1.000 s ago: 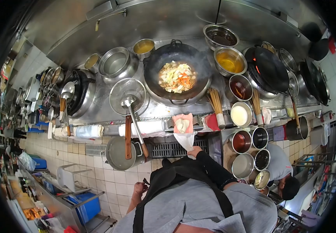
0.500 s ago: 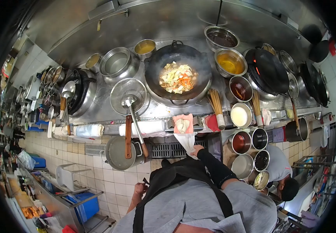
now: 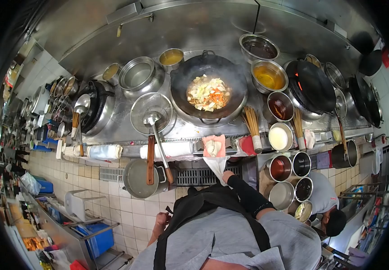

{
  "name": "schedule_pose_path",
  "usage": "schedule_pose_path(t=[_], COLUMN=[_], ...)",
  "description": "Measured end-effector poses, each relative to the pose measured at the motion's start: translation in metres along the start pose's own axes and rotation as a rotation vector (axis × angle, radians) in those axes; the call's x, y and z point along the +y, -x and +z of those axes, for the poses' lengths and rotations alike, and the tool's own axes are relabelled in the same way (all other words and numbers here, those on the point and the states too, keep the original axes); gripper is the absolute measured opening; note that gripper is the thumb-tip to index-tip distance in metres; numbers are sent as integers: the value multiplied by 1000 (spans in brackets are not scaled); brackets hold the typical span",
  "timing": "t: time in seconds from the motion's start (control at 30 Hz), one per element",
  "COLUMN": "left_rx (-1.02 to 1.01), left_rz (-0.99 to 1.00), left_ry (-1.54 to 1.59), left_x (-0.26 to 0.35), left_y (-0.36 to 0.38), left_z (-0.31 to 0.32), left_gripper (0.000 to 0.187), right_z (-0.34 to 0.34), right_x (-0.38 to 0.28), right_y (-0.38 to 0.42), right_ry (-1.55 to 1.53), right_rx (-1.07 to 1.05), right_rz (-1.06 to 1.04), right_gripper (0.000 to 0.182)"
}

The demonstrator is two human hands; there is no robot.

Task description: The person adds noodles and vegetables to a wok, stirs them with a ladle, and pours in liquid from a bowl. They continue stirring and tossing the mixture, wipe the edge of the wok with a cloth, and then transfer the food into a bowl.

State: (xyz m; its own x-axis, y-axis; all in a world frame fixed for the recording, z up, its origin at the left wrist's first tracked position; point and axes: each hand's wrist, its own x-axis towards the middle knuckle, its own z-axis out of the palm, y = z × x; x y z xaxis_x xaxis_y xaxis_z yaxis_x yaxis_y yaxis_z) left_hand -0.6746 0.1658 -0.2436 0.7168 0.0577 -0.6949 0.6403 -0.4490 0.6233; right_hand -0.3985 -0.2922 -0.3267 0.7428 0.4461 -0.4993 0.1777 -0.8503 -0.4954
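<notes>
My right hand (image 3: 228, 176) is closed on a white cloth (image 3: 215, 164) hanging over the front edge of the stove. A pink cloth (image 3: 214, 143) with a crumpled white one (image 3: 212, 147) lies just above it. My left hand (image 3: 162, 220) hangs low at my side by the apron; its fingers are too small and turned away to read. Ahead, a black wok (image 3: 181, 92) holds steaming chopped cabbage and carrot (image 3: 209, 93). A ladle (image 3: 151, 118) rests with its bowl in a round wire strainer (image 3: 136, 111), their handles overhanging the front edge.
Bamboo brushes (image 3: 251, 118) and a pot of white liquid (image 3: 280, 137) stand right of the wok. Behind them is a bowl of yellow oil (image 3: 270, 76). A large pot (image 3: 134, 177) sits below the ladle. Another person (image 3: 321, 193) bends down at the right beside several sauce pots.
The whole view has shifted slightly down and right. My right hand stays at the white cloth, and my left hand has hardly moved. The food in the wok lies much the same.
</notes>
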Motion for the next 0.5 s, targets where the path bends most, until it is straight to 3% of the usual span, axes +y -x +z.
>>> schedule_pose_path(t=[0.13,0.23,0.37,0.5], left_rx=[15,1,-14,-43], left_rz=[-110,8,123,123], left_ry=[172,152,121,59], left_x=[10,-2,-22,-12], left_y=[3,-4,-15,-17], left_z=[-1,-1,1,-3], left_gripper=[19,18,17,17], right_z=[-7,-21,-50,-12], right_x=[3,1,-19,2], right_y=[8,25,39,32], right_ry=[-99,-144,-96,-123], right_rx=[33,36,-37,84], right_rz=[89,166,209,264], right_gripper=[34,47,48,43])
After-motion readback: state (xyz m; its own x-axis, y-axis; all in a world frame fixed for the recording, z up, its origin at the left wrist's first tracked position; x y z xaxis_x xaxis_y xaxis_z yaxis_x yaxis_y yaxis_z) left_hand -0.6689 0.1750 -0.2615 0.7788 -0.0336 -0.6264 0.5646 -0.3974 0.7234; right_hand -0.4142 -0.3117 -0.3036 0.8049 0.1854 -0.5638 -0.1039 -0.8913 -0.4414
